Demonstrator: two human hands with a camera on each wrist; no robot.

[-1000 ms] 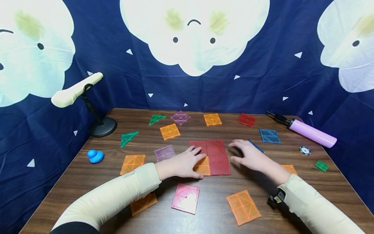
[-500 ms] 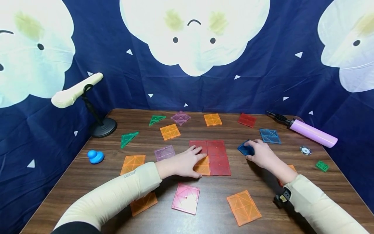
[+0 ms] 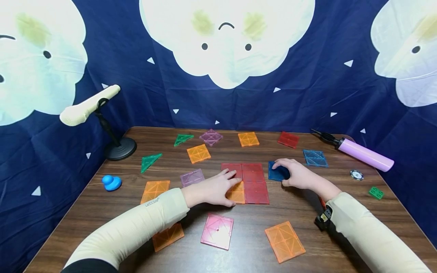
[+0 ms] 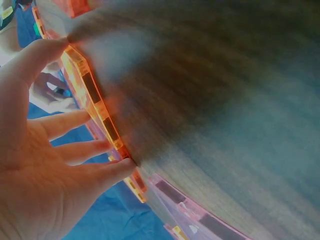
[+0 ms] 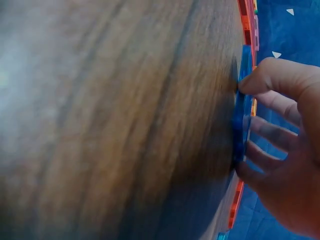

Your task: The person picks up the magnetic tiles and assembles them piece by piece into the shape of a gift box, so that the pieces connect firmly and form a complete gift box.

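In the head view, the right hand (image 3: 297, 174) has thumb and fingers clamped on a square, translucent blue tile (image 3: 275, 175), just right of 3 red tiles (image 3: 252, 172), its sides near equal and roughly parallel to theirs. The left hand (image 3: 216, 190) rests, fingers apart, across an orange tile (image 3: 238, 194). The left wrist view shows dark strips in that tile's rim. The right wrist view shows the blue tile edge-on, fingers at both ends, above wood-grain tabletop (image 5: 110, 120).

Left grip (image 3: 216, 190) splayed palm-down, right grip (image 3: 296, 174) curved, both forearms (image 3: 129, 226) angled inward.
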